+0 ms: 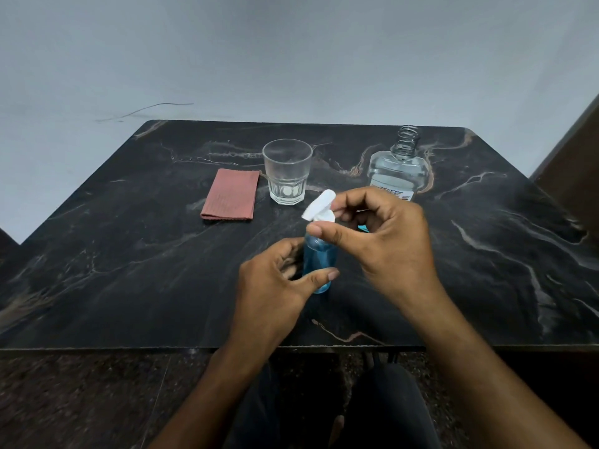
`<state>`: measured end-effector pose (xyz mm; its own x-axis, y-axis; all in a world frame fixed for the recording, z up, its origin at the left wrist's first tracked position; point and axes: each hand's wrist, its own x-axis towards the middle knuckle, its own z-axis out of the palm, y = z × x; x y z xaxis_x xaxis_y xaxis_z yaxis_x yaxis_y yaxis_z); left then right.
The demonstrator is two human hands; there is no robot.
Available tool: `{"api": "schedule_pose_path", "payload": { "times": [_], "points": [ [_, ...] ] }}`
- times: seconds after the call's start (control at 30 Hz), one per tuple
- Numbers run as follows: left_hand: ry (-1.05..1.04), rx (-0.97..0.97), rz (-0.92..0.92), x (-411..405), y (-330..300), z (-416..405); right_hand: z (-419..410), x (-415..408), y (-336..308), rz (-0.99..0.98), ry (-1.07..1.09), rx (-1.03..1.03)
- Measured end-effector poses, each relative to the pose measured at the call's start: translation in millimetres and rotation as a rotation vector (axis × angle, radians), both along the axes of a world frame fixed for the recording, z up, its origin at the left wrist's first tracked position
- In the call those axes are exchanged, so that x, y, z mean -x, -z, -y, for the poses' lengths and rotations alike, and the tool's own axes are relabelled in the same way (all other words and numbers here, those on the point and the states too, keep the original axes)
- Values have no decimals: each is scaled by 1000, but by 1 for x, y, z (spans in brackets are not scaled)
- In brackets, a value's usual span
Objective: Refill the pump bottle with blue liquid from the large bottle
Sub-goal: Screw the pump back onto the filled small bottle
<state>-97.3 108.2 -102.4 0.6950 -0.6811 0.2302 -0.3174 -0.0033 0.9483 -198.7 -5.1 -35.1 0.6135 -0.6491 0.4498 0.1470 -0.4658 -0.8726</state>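
A small clear pump bottle (319, 257) holding blue liquid stands upright near the middle of the dark table. My left hand (278, 283) wraps its lower body from the left. My right hand (379, 234) pinches the white pump head (319, 205) on top between thumb and fingers. The large clear bottle (397, 166) stands at the back right with its cap off and looks nearly drained of blue liquid. A bit of blue (363, 228) shows behind my right hand; I cannot tell what it is.
An empty faceted glass (287, 171) stands at the back centre. A folded reddish cloth (231, 199) lies to its left. The black marbled table (129, 254) ends just in front of my wrists. A brown surface (573, 157) rises at the far right.
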Motion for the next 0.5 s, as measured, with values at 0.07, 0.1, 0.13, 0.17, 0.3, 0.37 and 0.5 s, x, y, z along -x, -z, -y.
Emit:
{"api": "schedule_pose_path", "payload": {
  "times": [0.07, 0.1, 0.13, 0.17, 0.3, 0.37, 0.5],
  "points": [
    [5, -15, 10, 0, 0, 0, -3, 0, 2, -22, 53, 58],
    [5, -20, 10, 0, 0, 0, -3, 0, 2, -53, 64, 108],
    [4, -19, 8, 0, 0, 0, -2, 1, 1, -96, 51, 153],
    [2, -15, 3, 0, 0, 0, 0, 3, 1, -128, 7, 164],
    [12, -11, -34, 1, -2, 1, 8, 7, -7, -133, -175, 88],
    [8, -13, -28, 1, -2, 1, 10, 8, -7, -129, -152, 119],
    [11, -27, -14, 3, -4, 0, 2, 3, -6, -108, -9, 66]
  ]
}}
